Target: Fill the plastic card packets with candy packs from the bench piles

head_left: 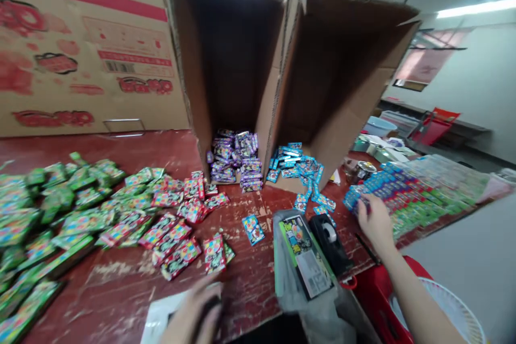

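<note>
My right hand (375, 220) is at the near left end of the rows of packets on the right, its fingers bent against a small blue packet (351, 200). My left hand (195, 312) is low in the view, smeared by motion, over a white sheet (159, 316); what its fingers hold, if anything, does not show. Just beyond it lies a red packet (214, 253) partly over a green one. A single blue packet (253, 229) lies on the red table (121, 274). Red packets (177, 236) and many green packets (80, 199) are spread to the left.
Two upright cardboard boxes hold purple packets (237, 156) and blue packets (296, 161). A black tape dispenser (331, 244) stands beside a printed pack in clear plastic (308, 258). Rows of filled clear packs (427, 188) line the right. A white basket (455, 306) sits below.
</note>
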Available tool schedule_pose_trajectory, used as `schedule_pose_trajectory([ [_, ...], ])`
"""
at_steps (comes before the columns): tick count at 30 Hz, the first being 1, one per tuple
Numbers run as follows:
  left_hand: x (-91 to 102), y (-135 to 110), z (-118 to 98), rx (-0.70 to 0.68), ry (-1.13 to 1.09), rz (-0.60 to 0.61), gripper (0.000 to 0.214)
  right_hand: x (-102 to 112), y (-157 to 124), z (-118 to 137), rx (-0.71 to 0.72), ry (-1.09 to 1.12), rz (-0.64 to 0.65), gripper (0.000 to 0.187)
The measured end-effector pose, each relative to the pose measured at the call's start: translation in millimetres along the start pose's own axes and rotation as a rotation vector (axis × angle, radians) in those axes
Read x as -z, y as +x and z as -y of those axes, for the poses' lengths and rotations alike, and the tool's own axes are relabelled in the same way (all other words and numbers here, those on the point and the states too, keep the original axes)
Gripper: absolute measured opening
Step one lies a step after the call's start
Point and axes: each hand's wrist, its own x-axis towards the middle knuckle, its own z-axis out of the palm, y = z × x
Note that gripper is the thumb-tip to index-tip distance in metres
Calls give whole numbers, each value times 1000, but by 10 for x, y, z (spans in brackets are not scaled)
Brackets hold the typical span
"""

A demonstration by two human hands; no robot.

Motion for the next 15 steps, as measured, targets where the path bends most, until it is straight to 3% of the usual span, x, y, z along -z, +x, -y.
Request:
schedule_pose_trajectory([
  [3,-738,37,-229,-235,-45,532,50,-342,33,688,219,181,281,24],
  [5,-1236,34,-306,-294,-72,675,73,-605,72,1086,311,252,490,13],
  [7,-1591,-25,-305,-301,-75,729,84,-817,154,1331,341,277,673,8],
  [10,-1773,-157,-241,-282,-36,708,83,-973,339,1429,351,284,941,26],
  [13,-1684,-201,-214,-289,-55,697,78,-940,491,1396,369,288,1142,37],
  [15,-1577,-145,-234,-288,-94,702,75,-818,529,1382,374,309,1187,43],
])
